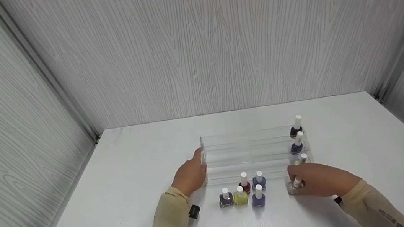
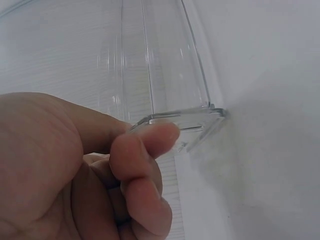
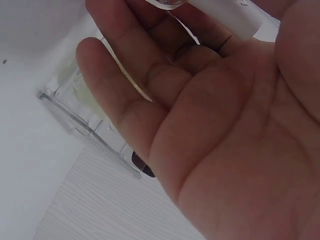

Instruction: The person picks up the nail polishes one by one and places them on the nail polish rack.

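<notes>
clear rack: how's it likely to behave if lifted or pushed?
The clear rack is probably stiff, as its long edges run straight with no visible sag. Its glossy surface suggests it could be slippery. The bottles in it stand at its right end, so that end may feel heavier, and tilting could make them slide or tip.

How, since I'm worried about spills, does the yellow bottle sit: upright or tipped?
Upright: the yellow bottle rests base-down on the white table, its white cap pointing up.
</notes>
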A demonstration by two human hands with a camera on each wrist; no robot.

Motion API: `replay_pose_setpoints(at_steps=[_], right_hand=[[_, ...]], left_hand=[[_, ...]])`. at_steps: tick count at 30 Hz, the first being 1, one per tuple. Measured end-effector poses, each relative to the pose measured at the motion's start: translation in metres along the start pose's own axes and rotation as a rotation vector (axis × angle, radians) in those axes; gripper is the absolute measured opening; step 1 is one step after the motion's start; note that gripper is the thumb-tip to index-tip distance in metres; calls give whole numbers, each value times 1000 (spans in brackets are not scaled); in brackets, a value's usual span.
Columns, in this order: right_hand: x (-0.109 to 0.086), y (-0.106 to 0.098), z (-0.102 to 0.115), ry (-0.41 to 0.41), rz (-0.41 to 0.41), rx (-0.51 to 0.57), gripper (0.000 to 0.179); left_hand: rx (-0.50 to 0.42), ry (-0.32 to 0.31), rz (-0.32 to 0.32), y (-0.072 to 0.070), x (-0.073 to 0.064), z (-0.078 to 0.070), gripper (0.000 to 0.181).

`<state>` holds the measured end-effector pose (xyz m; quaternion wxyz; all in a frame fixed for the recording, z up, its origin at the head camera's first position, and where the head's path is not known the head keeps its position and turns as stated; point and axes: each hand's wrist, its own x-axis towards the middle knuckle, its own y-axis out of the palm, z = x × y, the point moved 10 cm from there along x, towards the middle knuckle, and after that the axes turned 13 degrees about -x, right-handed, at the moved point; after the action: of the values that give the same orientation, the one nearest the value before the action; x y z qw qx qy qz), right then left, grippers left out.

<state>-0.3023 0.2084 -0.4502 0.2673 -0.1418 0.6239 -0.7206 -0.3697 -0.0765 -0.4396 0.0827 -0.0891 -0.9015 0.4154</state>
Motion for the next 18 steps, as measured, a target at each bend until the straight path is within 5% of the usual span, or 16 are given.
replay_pose_setpoints(at_steps=[7,18], right_hand=[[0,-13,6,-91,-83,-62,19],[-1,-41,16,-120,-307,-29,23]], left_hand=[[13,-21,-6,1,5,0,55],[-11,-1,-6,1,3,0,55]])
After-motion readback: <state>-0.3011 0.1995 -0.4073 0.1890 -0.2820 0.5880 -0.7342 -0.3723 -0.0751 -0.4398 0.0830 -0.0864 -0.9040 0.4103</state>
